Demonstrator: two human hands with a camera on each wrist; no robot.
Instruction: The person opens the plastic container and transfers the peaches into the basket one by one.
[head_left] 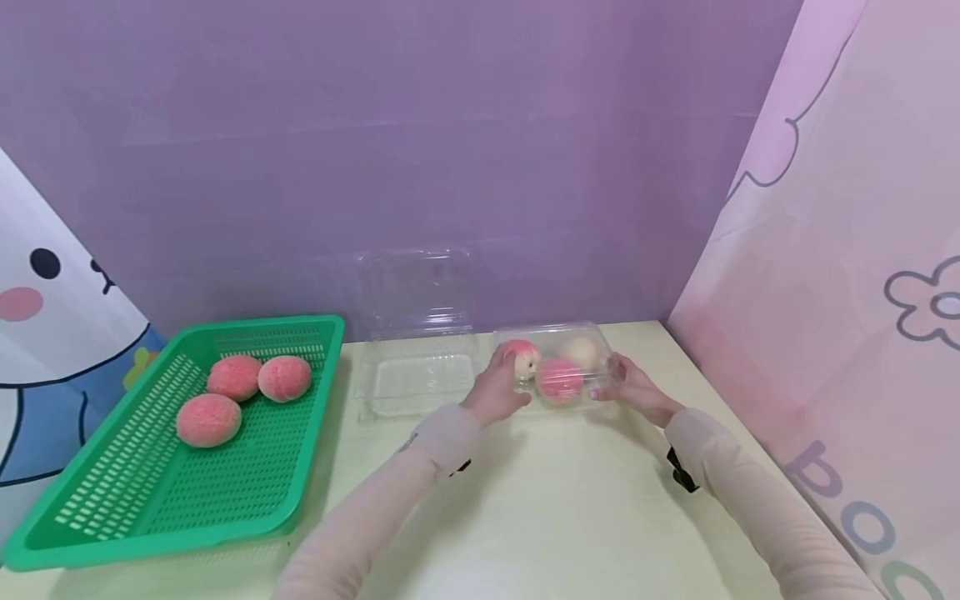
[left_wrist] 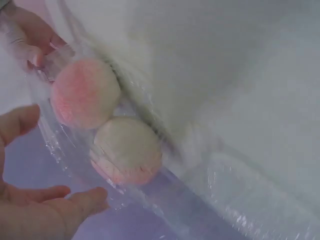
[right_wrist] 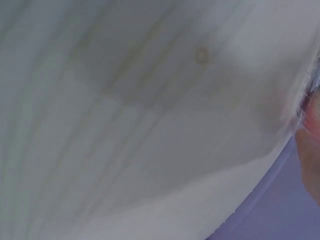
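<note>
A clear plastic clamshell box [head_left: 596, 336] near the back of the table holds peaches: a pink one [head_left: 559, 381], a pale one [head_left: 581, 352] and a pink-and-cream one [head_left: 527, 364]. My right hand [head_left: 637, 388] grips the box's right end between thumb and fingers; in the left wrist view this hand [left_wrist: 32, 37] shows at the far end. At the box's left end is my left hand [head_left: 497, 392], its thumb and fingers spread around the near end without closing on it. The right wrist view catches only a fingertip [right_wrist: 311, 165] at its edge.
To the left, a green plastic basket [head_left: 300, 492] holds three pink peaches [head_left: 210, 420]. Between basket and filled box, another clear clamshell box [head_left: 420, 375] stands with its lid raised against the purple backdrop [head_left: 420, 167]. A pink printed panel [head_left: 825, 333] borders the table's right side.
</note>
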